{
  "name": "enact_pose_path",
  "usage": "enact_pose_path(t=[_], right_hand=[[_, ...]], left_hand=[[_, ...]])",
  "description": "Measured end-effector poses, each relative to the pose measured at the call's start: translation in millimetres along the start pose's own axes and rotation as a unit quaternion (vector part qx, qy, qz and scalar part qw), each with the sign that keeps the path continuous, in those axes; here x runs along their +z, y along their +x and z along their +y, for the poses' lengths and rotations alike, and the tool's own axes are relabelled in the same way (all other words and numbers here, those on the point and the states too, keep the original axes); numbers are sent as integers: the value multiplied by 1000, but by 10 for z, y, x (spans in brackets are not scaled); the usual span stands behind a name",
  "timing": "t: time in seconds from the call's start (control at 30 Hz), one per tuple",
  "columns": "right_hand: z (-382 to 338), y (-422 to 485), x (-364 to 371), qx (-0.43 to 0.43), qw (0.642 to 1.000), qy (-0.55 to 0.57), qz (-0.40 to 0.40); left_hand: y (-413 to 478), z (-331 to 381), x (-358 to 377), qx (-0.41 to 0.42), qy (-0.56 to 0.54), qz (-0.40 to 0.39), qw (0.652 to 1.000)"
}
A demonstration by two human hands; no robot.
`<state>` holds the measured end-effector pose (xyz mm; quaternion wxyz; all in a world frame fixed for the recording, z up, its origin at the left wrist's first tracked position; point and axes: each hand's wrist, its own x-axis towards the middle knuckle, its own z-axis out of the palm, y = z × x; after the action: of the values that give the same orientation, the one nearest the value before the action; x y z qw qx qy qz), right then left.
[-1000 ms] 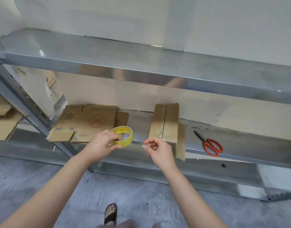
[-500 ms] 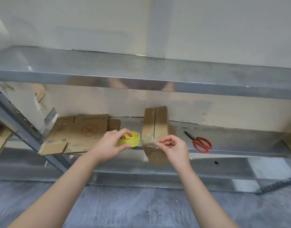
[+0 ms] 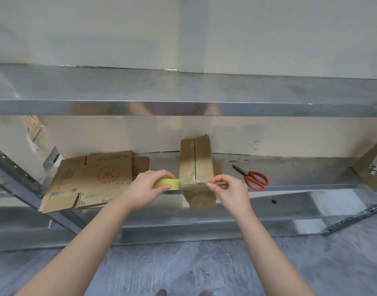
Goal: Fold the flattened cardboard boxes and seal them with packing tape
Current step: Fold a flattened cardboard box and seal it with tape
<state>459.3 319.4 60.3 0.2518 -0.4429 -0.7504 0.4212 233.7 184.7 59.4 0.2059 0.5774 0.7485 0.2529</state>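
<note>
I am watching the folded box point(image 3: 195, 163) sitting at the centre of the frame on the lower metal shelf point(image 3: 311, 178). Its long axis is running from the shelf's front lip up toward the wall, and the seam between its two top flaps is lying along that same line. Its near end is hanging past the lip. It is plain brown corrugated card, matte, with pale scuffed patches on top.

Just left of the box, the left hand point(image 3: 147, 189) is curling thumb and fingers round the yellow tape roll point(image 3: 167, 184), a flat ring held against the box's near left corner. A clear glossy tape strip point(image 3: 193, 184) is stretching across the near top edge to the right hand point(image 3: 228, 189), which is pinching its end between thumb and forefinger at the right corner. Both forearms are reaching up from the bottom of the frame.

Printed flattened boxes point(image 3: 93, 178) are lying left of centre, and orange-handled scissors point(image 3: 254, 179) are lying to the right.
</note>
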Motion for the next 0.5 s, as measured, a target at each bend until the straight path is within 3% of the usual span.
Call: enact_pose_path(t=[0.13, 0.37, 0.5], right_hand=[[75, 79, -41, 0, 999, -42, -3], [77, 126, 44, 9, 997, -81, -1], [93, 168, 32, -6, 993, -115, 7]], left_hand=[[-36, -3, 61, 5, -16, -34, 999], [87, -59, 124, -55, -13, 66, 996], [142, -67, 104, -139, -148, 81, 976]])
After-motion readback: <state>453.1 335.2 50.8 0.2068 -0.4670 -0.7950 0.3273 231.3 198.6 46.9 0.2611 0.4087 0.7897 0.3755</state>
